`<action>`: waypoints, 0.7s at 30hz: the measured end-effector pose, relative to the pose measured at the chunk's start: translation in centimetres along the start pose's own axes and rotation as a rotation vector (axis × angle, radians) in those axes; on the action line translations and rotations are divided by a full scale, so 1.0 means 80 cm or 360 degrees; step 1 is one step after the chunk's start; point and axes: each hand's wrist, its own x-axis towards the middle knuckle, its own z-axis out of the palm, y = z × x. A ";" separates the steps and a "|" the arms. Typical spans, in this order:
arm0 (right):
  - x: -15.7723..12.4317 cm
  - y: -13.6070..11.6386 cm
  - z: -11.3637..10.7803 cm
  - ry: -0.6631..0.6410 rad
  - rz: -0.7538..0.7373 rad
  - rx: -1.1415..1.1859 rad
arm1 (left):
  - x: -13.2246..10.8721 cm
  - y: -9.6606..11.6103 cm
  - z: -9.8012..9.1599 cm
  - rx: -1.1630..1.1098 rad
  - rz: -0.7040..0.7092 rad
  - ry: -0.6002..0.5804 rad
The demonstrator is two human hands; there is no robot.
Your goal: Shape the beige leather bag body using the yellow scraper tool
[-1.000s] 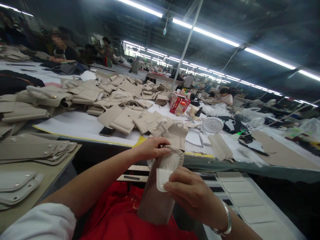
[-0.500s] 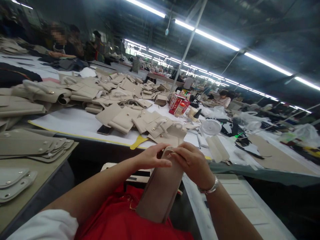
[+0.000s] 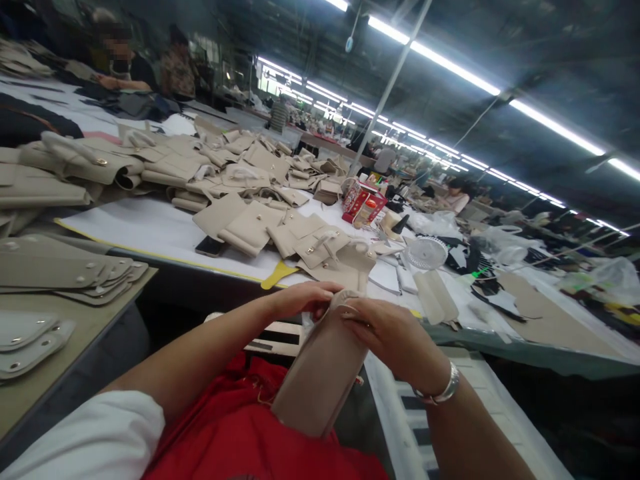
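Observation:
A beige leather-like bag [image 3: 320, 377] stands on edge over my red-covered lap, its narrow side toward me. At its top is a curved beige handle [image 3: 345, 297]. My right hand [image 3: 387, 327] is closed around the handle's right side and the bag's upper edge. My left hand [image 3: 307, 298] curls over the top left, fingers bent behind the handle and partly hidden. A bit of clear plastic film [image 3: 307, 323] shows below the left fingers.
Many beige bags [image 3: 250, 227] lie piled on the white-covered table [image 3: 135, 230], beside a phone [image 3: 209, 247], yellow scraper-like piece [image 3: 278, 274], red box [image 3: 364, 203] and clear round dish [image 3: 426, 252]. Flat pieces with studs [image 3: 65, 270] are stacked at left. Co-workers [image 3: 123, 67] are farther back.
My left fingers, extended before, have curled in behind the handle. The right hand has flattened over the bag's top. My view has shifted slightly left.

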 end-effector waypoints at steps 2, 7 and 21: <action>0.000 -0.006 0.005 0.0054 -0.0045 -0.0017 | 0.004 0.006 -0.005 0.0118 0.0008 0.0020; -0.005 -0.030 0.022 0.0219 -0.0226 0.0093 | 0.004 0.029 -0.001 0.0782 0.0156 0.0050; 0.010 0.000 0.010 0.0278 -0.0226 0.0313 | 0.000 0.004 0.007 0.0487 0.0207 0.0290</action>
